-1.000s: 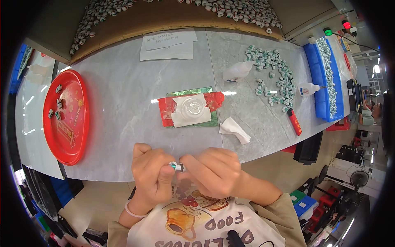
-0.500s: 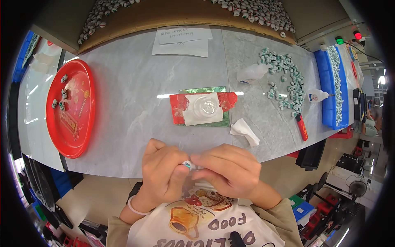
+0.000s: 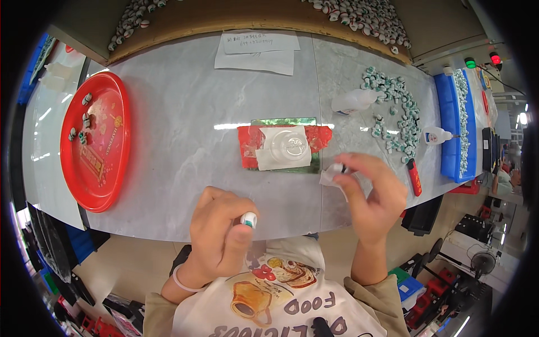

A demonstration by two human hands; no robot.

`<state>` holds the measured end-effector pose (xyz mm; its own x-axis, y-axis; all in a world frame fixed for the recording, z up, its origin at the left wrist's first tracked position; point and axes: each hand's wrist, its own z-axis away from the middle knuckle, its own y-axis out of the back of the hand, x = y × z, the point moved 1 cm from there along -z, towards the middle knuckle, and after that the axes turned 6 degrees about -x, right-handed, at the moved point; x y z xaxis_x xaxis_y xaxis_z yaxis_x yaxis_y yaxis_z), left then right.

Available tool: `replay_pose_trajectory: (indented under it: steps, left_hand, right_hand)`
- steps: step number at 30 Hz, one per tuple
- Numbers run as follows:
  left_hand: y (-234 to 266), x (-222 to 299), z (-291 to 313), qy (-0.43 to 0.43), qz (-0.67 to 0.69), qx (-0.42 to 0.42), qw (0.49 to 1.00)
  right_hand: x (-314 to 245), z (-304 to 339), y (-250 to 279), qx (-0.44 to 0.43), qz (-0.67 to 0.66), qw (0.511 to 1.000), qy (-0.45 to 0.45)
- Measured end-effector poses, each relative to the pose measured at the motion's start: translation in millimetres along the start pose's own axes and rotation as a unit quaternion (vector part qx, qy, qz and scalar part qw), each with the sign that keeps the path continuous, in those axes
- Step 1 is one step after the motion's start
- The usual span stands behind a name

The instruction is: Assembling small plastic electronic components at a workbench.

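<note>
A small rounded white piece with a green patch [image 3: 249, 219] is pinched between the thumb and curled fingers of my left hand [image 3: 219, 233], just over the table's front edge. Farther right, my right hand [image 3: 376, 196] reaches over the table with thumb and index finger closed on a crumpled white tissue [image 3: 330, 175]; a small dark spot shows at the fingertips, too small to make out. Left of the tissue, a clear round dish [image 3: 291, 147] rests on white paper over red wrapping [image 3: 247, 137], with a green sheet [image 3: 281, 121] underneath.
At the left lies a red oval tray [image 3: 115, 174] with several small pieces. To the right are many white-green pieces [image 3: 412, 121], two white squeeze bottles [image 3: 351, 103] [image 3: 435, 135], a red-handled tool [image 3: 414, 178] and a blue bin [image 3: 449, 151]. Papers [image 3: 258, 56] lie below the wooden shelf [image 3: 224, 25].
My right hand has left my left hand and moved right and forward to the tissue, which has shifted. My left hand still holds the small piece, now in plainer view.
</note>
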<state>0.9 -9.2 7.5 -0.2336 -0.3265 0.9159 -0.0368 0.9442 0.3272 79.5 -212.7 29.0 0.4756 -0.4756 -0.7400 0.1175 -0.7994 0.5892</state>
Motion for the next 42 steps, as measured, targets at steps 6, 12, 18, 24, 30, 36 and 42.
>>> replay_pose_trajectory:
  steps: [6, 12, 18, 24, 30, 36, 42]
  left_hand:
    - [-1, 0, 3, 0.023, 0.043, 0.005, 0.999]
    - [0, -1, 1, 0.039, 0.071, 0.003, 0.997]
    - [2, -2, -4, 0.003, 0.067, -0.013, 0.998]
    - [5, -2, -9, -0.022, 0.047, -0.043, 0.998]
    - [3, -6, -8, -0.051, 0.044, -0.026, 0.997]
    - [5, -8, -8, -0.071, 0.036, -0.048, 0.996]
    - [5, -10, -8, -0.072, 0.045, -0.039, 0.996]
  right_hand:
    - [18, -10, 6, -0.004, 0.077, 0.997, 0.005]
    - [17, -15, 3, -0.036, 0.074, 0.996, -0.017]
    - [18, -19, 5, -0.034, -0.004, 0.999, 0.04]
    - [0, -34, 5, -0.053, -0.063, 0.995, 0.053]
    - [-13, -51, -2, -0.058, -0.021, 0.993, 0.096]
    - [-22, -58, -10, -0.09, 0.042, 0.989, 0.11]
    - [-29, -66, -13, -0.118, 0.125, 0.972, 0.161]
